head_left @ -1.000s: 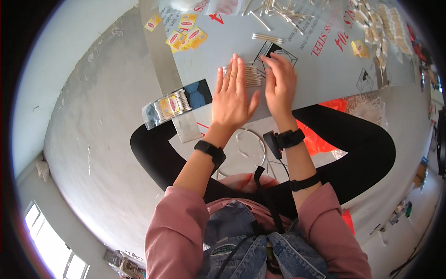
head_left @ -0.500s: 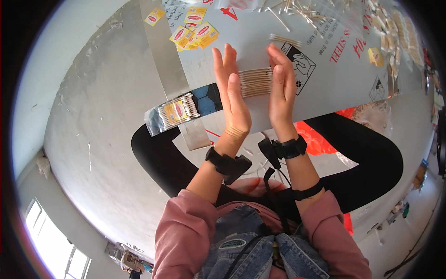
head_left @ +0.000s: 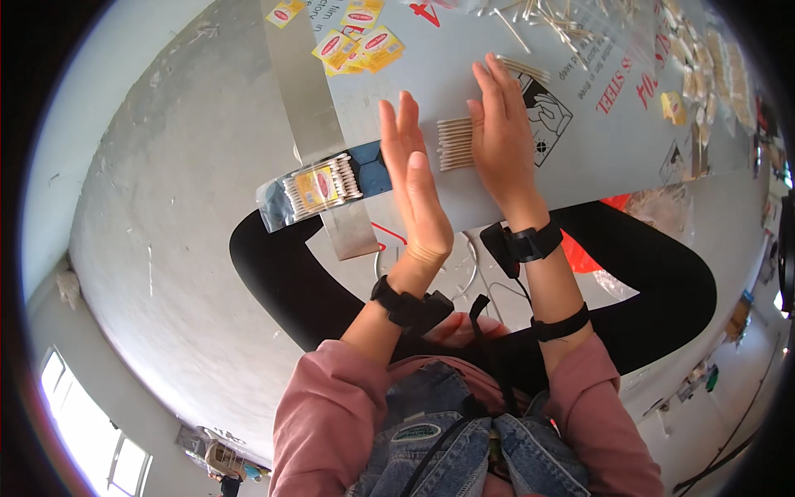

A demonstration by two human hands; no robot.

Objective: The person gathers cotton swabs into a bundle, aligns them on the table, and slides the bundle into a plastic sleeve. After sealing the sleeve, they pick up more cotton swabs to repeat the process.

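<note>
Head view. The left hand [head_left: 416,195] is standing on edge over the grey sheet surface [head_left: 596,145], palm turned toward the right, fingers straight and held together, gripping nothing. The right hand [head_left: 503,137] is lying flat with fingers extended and close together, its palm side facing the left hand; it too is clasping nothing. Between the two hands a row of cotton swabs [head_left: 455,143] is lying side by side on the sheet, stems parallel and running left to right. The right hand is touching the right ends of the row; the left hand is standing just beside the left ends (contact there cannot be made out).

To the left of the left hand, a clear packet of cotton swabs [head_left: 319,186] with a yellow and red label is resting across a bare metal strip [head_left: 310,116], its right end lying on a dark blue patch of the sheet. Yellow and red paper labels [head_left: 362,45] are lying in a loose group near the top edge of the sheet. Loose swabs [head_left: 546,21] are scattered farther up and to the right, well apart from the hands. Both wrists are wearing black bands, and pink sleeves are covering the forearms.
</note>
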